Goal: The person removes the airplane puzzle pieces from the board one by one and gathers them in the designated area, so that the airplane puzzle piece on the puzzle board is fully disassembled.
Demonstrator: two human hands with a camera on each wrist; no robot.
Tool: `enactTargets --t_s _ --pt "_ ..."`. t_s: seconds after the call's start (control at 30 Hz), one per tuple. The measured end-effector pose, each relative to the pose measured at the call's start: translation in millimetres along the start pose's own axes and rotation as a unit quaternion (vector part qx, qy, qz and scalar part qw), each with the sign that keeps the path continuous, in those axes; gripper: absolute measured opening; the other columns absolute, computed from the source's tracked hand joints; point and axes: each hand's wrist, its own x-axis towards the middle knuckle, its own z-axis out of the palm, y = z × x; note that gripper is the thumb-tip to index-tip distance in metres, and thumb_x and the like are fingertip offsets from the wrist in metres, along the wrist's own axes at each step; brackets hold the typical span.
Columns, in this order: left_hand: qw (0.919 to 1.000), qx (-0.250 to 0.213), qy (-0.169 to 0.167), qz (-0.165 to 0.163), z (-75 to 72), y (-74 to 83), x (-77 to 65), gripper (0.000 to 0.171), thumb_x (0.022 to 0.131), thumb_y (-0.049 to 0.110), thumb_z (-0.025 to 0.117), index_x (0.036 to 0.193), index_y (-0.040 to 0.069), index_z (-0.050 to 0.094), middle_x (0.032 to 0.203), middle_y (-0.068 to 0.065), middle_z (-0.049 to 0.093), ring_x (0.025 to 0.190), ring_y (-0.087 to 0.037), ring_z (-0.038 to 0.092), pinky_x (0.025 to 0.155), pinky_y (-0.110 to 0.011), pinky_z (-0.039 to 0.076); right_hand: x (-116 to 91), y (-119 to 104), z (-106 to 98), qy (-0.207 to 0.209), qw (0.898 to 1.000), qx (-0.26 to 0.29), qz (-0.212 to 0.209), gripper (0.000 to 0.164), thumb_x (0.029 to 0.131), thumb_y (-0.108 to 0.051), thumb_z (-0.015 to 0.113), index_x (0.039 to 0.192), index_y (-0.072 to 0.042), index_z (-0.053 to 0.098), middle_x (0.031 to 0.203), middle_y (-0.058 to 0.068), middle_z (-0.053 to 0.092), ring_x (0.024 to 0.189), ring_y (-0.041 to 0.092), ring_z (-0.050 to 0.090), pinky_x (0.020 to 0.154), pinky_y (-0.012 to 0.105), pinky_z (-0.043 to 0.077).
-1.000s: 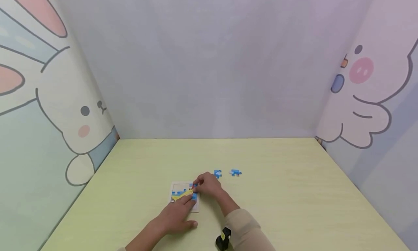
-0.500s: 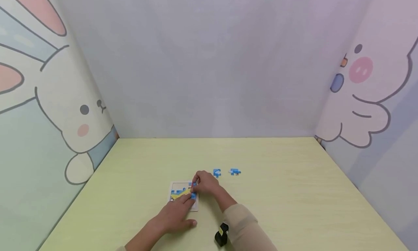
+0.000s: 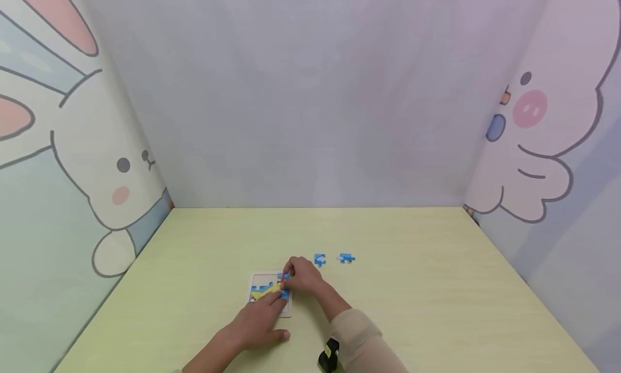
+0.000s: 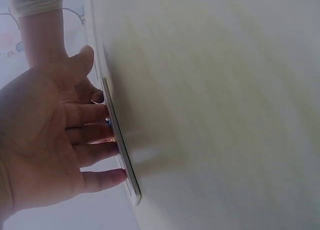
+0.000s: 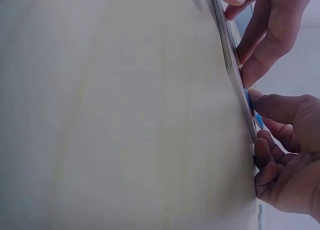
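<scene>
A small jigsaw puzzle board (image 3: pixel 286 314) with a pale frame lies on the table, partly filled with blue and yellow pieces (image 3: pixel 262 292). My left hand (image 3: pixel 259 322) rests on its lower part with straight fingers, which hide some of the pieces. In the left wrist view, the fingertips (image 4: pixel 117 176) of that hand touch the board's top. At the upper right corner, my right hand (image 3: pixel 304 276) pinches a blue and red puzzle piece (image 3: pixel 283 277) between thumb and fingers. The right wrist view shows a blue piece (image 5: pixel 258 120) tilted up at the board's edge beside the right thumb.
Two loose blue puzzle pieces, one nearer (image 3: pixel 319 260) and one farther right (image 3: pixel 346 258), lie beyond the right hand. A small black object with a yellow label (image 3: pixel 329 356) is beside the right sleeve. Cartoon-printed walls enclose the pale table (image 3: pixel 412 287).
The head view shifts slightly. Both hands stay at the board, and the right fingers keep pinching the piece at the same corner, with only small movements.
</scene>
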Motion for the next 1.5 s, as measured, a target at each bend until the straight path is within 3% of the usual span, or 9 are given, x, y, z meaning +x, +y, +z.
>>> enactTargets --t_s 0.3,0.57,0.87,1.03,1.2,1.33,1.5 --pt "1.0 -0.006 -0.005 -0.006 -0.2 -1.1 1.6 0.068 0.082 0.047 0.065 0.129 -0.001 0.051 0.137 -0.017 0.043 0.121 -0.034 0.044 0.086 -0.051 0.043 4 2 0 0.001 1.0 0.0 -0.004 0.02 0.075 -0.016 0.077 0.089 -0.011 0.063 0.074 -0.004 0.051 0.068 0.012 0.047 0.062 0.026 0.04" --pt "1.0 -0.001 -0.007 -0.006 -0.9 1.2 0.2 0.069 0.081 0.048 0.066 0.127 -0.002 0.052 0.136 -0.017 0.044 0.12 -0.034 0.045 0.085 -0.051 0.044 0 0 3 0.012 0.999 -0.015 -0.051 0.016 0.078 -0.01 0.074 0.087 -0.012 0.061 0.07 -0.005 0.05 0.062 0.01 0.046 0.056 0.024 0.04" --pt "0.9999 -0.01 -0.01 -0.009 -0.7 0.5 1.7 0.068 0.082 0.048 0.064 0.128 0.0 0.052 0.136 -0.016 0.044 0.121 -0.032 0.045 0.088 -0.05 0.042 -8 -3 -2 0.039 0.994 0.065 -0.083 0.016 0.079 -0.006 0.072 0.092 -0.008 0.063 0.071 -0.005 0.056 0.061 0.008 0.051 0.054 0.023 0.043" --pt "0.9996 -0.017 -0.014 -0.021 -2.6 -0.3 1.6 0.066 0.083 0.048 0.064 0.126 0.0 0.054 0.134 -0.017 0.045 0.12 -0.033 0.046 0.087 -0.05 0.043 -13 -5 -7 0.033 0.989 0.111 -0.091 0.012 0.082 -0.005 0.069 0.093 -0.006 0.064 0.07 -0.004 0.059 0.06 0.009 0.053 0.052 0.023 0.043" --pt "0.9994 -0.022 -0.01 -0.024 -2.9 -2.3 0.8 0.063 0.083 0.047 0.064 0.126 0.002 0.055 0.134 -0.016 0.046 0.119 -0.033 0.046 0.088 -0.052 0.041 -14 -2 -8 0.034 0.989 0.112 -0.094 0.011 0.084 -0.006 0.068 0.094 -0.006 0.064 0.07 -0.005 0.059 0.06 0.007 0.053 0.052 0.023 0.043" --pt "0.9995 -0.025 0.013 -0.015 -4.2 0.1 0.7 0.057 0.084 0.045 0.064 0.124 0.005 0.057 0.132 -0.014 0.048 0.12 -0.03 0.046 0.087 -0.058 0.039 -22 0 -15 0.041 0.987 0.111 -0.105 0.013 0.084 -0.009 0.068 0.096 -0.005 0.064 0.069 -0.004 0.059 0.058 0.008 0.052 0.051 0.024 0.043" --pt "0.9994 -0.016 0.021 -0.021 -8.8 4.8 -7.9 0.052 0.084 0.044 0.065 0.119 0.006 0.059 0.128 -0.015 0.051 0.119 -0.031 0.046 0.085 -0.059 0.039 -35 5 -25 0.039 0.988 0.104 -0.107 0.014 0.086 -0.014 0.068 0.097 -0.007 0.064 0.068 -0.005 0.06 0.056 0.007 0.051 0.05 0.023 0.042"
